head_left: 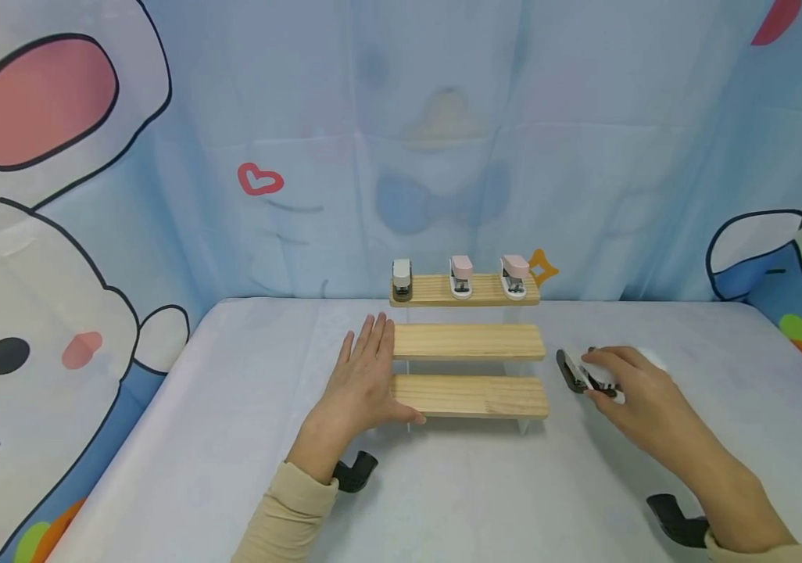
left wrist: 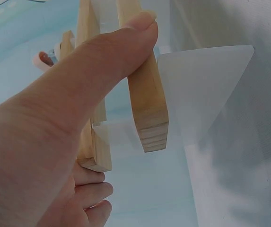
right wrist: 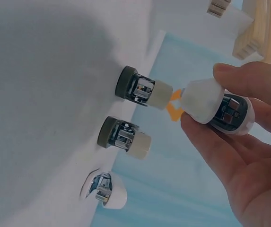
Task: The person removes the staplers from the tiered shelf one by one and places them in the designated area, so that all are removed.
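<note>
My left hand point(head_left: 364, 381) lies against the left end of a three-tier wooden shelf point(head_left: 471, 396), fingers straight. In the left wrist view its thumb point(left wrist: 121, 45) presses on the lowest plank point(left wrist: 147, 101). Over the table to the shelf's right, my right hand point(head_left: 643, 395) pinches a white mini stapler point(right wrist: 204, 101) between thumb and fingers. Beside it, in the right wrist view, stand two cream-topped staplers with dark green bases, one nearer point(right wrist: 142, 88) and one farther along point(right wrist: 125, 137), plus a white stapler point(right wrist: 104, 189).
The top plank carries a white stapler with a dark base point(head_left: 402, 279), a pink one point(head_left: 460, 276) in the middle and another pink one point(head_left: 514, 276) at the right. Clear supports point(left wrist: 199, 90) hold up the planks. A blue cartoon curtain point(head_left: 302, 234) hangs behind the white table point(head_left: 267, 469).
</note>
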The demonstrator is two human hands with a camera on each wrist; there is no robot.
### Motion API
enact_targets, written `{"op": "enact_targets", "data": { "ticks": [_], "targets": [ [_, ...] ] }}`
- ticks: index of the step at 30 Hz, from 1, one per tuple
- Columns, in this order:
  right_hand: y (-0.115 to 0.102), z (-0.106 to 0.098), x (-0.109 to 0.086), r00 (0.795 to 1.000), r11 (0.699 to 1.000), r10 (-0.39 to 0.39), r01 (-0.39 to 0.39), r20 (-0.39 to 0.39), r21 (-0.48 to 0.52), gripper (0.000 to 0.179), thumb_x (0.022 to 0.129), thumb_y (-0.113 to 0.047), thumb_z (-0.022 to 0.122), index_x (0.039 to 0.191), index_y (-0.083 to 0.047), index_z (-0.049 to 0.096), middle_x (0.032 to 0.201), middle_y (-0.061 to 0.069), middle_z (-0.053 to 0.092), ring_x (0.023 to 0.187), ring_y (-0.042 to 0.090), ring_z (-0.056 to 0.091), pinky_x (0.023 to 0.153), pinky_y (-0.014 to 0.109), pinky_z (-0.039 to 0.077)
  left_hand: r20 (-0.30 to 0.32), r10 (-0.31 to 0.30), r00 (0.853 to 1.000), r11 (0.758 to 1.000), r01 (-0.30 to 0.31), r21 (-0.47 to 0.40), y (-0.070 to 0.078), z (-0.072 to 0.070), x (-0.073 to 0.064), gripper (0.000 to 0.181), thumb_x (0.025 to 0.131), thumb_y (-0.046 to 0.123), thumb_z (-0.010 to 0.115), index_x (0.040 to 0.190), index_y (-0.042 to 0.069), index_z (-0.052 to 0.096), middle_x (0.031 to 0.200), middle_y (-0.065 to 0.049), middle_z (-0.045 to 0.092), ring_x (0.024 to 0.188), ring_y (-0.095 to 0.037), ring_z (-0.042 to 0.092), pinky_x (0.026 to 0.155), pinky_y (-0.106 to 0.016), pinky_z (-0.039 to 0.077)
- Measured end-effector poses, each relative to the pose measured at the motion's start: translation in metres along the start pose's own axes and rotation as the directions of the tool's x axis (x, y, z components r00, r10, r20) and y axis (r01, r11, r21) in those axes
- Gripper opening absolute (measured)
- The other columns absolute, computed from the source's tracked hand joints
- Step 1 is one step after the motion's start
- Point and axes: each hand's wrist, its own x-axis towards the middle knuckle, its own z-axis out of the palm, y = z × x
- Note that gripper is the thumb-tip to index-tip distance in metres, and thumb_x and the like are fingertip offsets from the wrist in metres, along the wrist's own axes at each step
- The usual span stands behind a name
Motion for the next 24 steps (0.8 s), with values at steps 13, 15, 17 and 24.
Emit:
{"op": "enact_targets", "data": {
  "ticks": [13, 15, 17, 24],
  "targets": [
    [-0.0058, -0.0043, -0.0001, 0.991, 0.997, 0.083, -0.081, 0.104, -0.020, 0.049, 0.078, -0.004, 0.080, 0.122, 0.004, 0.062, 0.120, 0.029, 0.056, 0.087, 0.035, 0.063, 0.067, 0.046, 0.058, 0.001, -0.009, 1.000, 1.000, 0.008, 0.016, -0.0018, 0.0000, -0.0010, 0.141, 0.061, 0.062, 0.087, 0.159, 0.001, 0.006, 0.167, -0.015, 0.006, 0.156, -0.029, 0.002, 0.126, -0.051, 0.006],
    [-0.0064, -0.0045, -0.0001, 0.982, 0.993, 0.119, -0.116, 0.146, -0.026, 0.048, 0.079, -0.006, 0.080, 0.123, 0.003, 0.062, 0.121, 0.030, 0.055, 0.086, 0.033, 0.062, 0.066, 0.045, 0.057, 0.002, -0.007, 1.000, 1.000, 0.007, 0.010, -0.0016, -0.0001, -0.0010, 0.141, 0.061, 0.061, 0.087, 0.159, 0.001, 0.006, 0.167, -0.015, 0.005, 0.156, -0.029, 0.002, 0.126, -0.051, 0.006],
    [-0.0064, -0.0040, -0.0008, 0.973, 0.990, 0.139, -0.136, 0.182, -0.028, 0.048, 0.080, -0.008, 0.080, 0.123, 0.002, 0.063, 0.121, 0.030, 0.056, 0.086, 0.033, 0.062, 0.067, 0.046, 0.057, 0.005, -0.004, 1.000, 1.000, 0.004, 0.004, -0.0012, -0.0003, -0.0007, 0.140, 0.062, 0.061, 0.087, 0.159, 0.001, 0.005, 0.167, -0.015, 0.005, 0.156, -0.028, 0.001, 0.126, -0.051, 0.005],
    [-0.0025, 0.0032, -0.0039, 0.950, 0.989, 0.143, -0.144, 0.278, -0.020, 0.046, 0.081, -0.009, 0.078, 0.124, 0.001, 0.063, 0.122, 0.030, 0.057, 0.096, 0.041, 0.063, 0.072, 0.050, 0.057, 0.002, -0.001, 1.000, 1.000, 0.001, 0.005, 0.0001, -0.0007, 0.0000, 0.140, 0.061, 0.060, 0.088, 0.159, 0.001, 0.006, 0.167, -0.015, 0.006, 0.156, -0.029, 0.002, 0.126, -0.051, 0.005]
  ]
}}
